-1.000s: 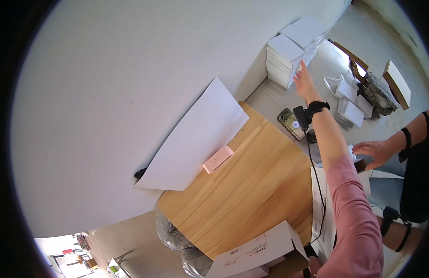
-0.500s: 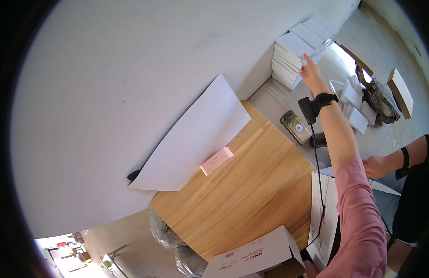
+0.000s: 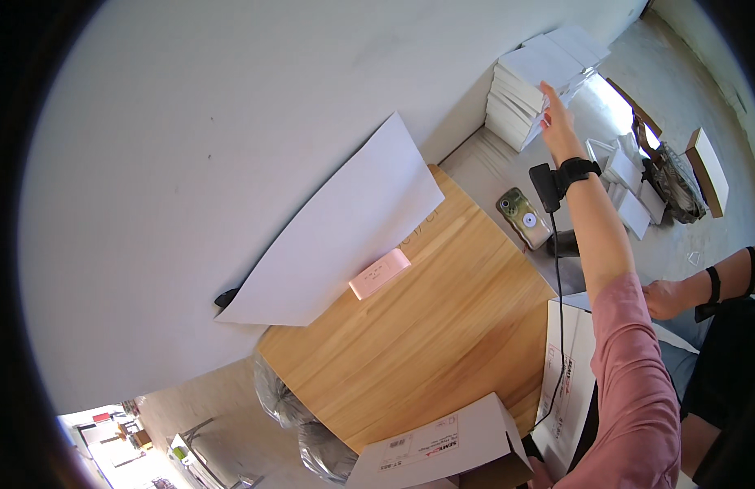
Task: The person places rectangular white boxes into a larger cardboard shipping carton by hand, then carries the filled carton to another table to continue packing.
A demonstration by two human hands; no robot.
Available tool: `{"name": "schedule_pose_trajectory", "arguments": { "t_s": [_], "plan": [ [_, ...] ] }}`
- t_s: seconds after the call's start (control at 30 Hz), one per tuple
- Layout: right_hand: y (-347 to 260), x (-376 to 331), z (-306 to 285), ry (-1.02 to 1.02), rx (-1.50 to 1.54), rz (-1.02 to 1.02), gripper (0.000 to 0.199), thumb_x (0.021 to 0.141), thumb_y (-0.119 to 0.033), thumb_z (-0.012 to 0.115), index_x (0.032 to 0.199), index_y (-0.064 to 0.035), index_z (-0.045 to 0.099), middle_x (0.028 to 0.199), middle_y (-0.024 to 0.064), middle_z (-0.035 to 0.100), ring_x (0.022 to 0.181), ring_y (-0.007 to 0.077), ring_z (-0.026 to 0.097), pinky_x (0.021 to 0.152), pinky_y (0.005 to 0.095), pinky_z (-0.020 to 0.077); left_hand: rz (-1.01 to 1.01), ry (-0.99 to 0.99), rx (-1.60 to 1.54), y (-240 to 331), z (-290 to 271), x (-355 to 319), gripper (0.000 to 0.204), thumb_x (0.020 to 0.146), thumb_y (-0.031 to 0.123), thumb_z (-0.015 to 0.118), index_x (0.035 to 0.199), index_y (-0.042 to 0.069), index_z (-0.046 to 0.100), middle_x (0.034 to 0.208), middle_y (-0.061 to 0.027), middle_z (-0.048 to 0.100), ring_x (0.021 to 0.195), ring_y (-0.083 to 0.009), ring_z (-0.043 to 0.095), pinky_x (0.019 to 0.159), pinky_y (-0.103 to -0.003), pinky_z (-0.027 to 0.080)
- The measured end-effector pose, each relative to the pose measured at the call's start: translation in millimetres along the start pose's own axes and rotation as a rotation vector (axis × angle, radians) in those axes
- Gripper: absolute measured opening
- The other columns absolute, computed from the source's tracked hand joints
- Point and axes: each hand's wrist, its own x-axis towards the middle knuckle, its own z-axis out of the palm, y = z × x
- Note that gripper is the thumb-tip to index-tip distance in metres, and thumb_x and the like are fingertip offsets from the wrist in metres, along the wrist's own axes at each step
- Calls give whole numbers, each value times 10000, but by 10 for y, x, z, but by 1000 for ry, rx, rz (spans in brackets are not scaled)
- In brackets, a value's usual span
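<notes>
My right hand (image 3: 559,129) reaches out to the far right at the end of a pink sleeve, a black strap and small device around its wrist. It is at the near side of a tall stack of white flat pieces (image 3: 514,96), thumb raised and apart from the fingers. Whether the fingertips touch the stack is hard to see. At the bottom edge, a small patch that looks like my left hand (image 3: 540,471) shows beside an opened white carton (image 3: 443,444); its fingers are hidden.
A wooden board (image 3: 410,342) carries a pink box (image 3: 380,274). A large white sheet (image 3: 337,220) leans on the wall. A phone (image 3: 524,218) lies beyond the board. Another person's hand (image 3: 663,299) is at right, near a second carton (image 3: 567,383). Loose white pieces (image 3: 630,204) lie behind.
The view has shifted slightly. My right hand remains at the stack, its thumb more upright and its fingers turned a little. The other person's hand stays near the second carton.
</notes>
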Motion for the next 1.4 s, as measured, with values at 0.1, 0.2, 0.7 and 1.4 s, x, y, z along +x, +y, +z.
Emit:
{"name": "schedule_pose_trajectory", "arguments": {
  "t_s": [0.1, 0.2, 0.7, 1.4],
  "plan": [
    [-13, 102, -51, 8, -28, -20, 661, 603, -388, 815, 1091, -51, 524, 1023, 90, 490, 925, 188, 457, 878, 334, 358, -2, 14, 10, 8, 15, -30, 467, 729, 150, 599, 1194, 150, 556, 882, -178, 632, 753, -380, 600, 624, -488, 484],
    [21, 175, -72, -151, 29, -80, 684, 582, -393, 817, 1065, 14, 554, 970, 84, 488, 872, 172, 486, 771, 293, 439, 11, 58, 66, -33, 69, -33, 462, 729, 149, 599, 1189, 151, 558, 900, -181, 633, 759, -377, 602, 624, -485, 486],
    [21, 104, -42, -272, 287, 158, 727, 679, -357, 765, 1256, -64, 433, 1128, 104, 508, 1069, 256, 515, 893, 414, 426, -75, -60, -45, 75, -2, 27, 263, 760, 284, 617, 936, 89, 604, 779, -189, 628, 710, -383, 604, 614, -483, 463],
    [-167, -4729, -1754, -969, 450, 580, 578, 804, -296, 611, 1283, -76, 375, 1295, 131, 427, 1198, 290, 413, 970, 478, 358, 383, -199, -77, -102, -523, 157, 472, 737, 474, 645, 1037, 112, 612, 813, -85, 641, 785, -315, 621, 679, -430, 487]
  ]
}}
